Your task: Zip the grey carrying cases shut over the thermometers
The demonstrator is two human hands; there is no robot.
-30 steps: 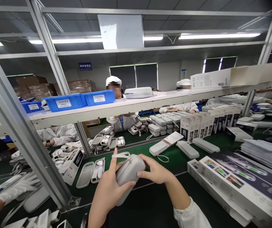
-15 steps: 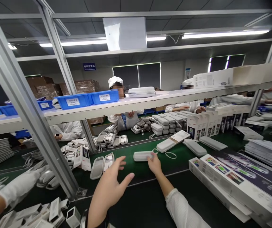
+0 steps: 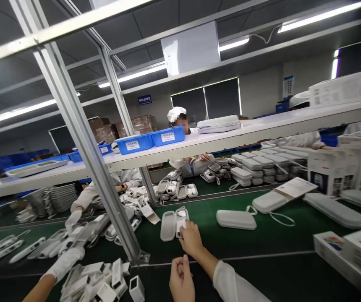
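My right hand [image 3: 192, 240] reaches to an open, light grey zip case [image 3: 168, 226] on the green belt. Its fingers close over the right half, which contains white parts; the fingertips partly cover them. Nearer to me, my left hand [image 3: 182, 277] is loosely curled with the thumb up, apart from the case, and nothing shows in it. A closed grey case [image 3: 236, 219] with a wrist loop lies to the right of my right hand. Behind it, another closed case [image 3: 267, 202] rests under a white printed carton [image 3: 296, 187].
A metal post [image 3: 105, 180] stands left of the open case, by small white boxes [image 3: 100, 281]. A co-worker's gloved hands [image 3: 65, 262] are farther left. Over the belt runs a shelf [image 3: 224, 142] with blue bins [image 3: 134, 144]. Stacked cases [image 3: 259, 163] stand across the belt.
My right hand has left the closed case and moved left to the open one. My left hand has drawn closer to me and curled from spread fingers. The view has turned left.
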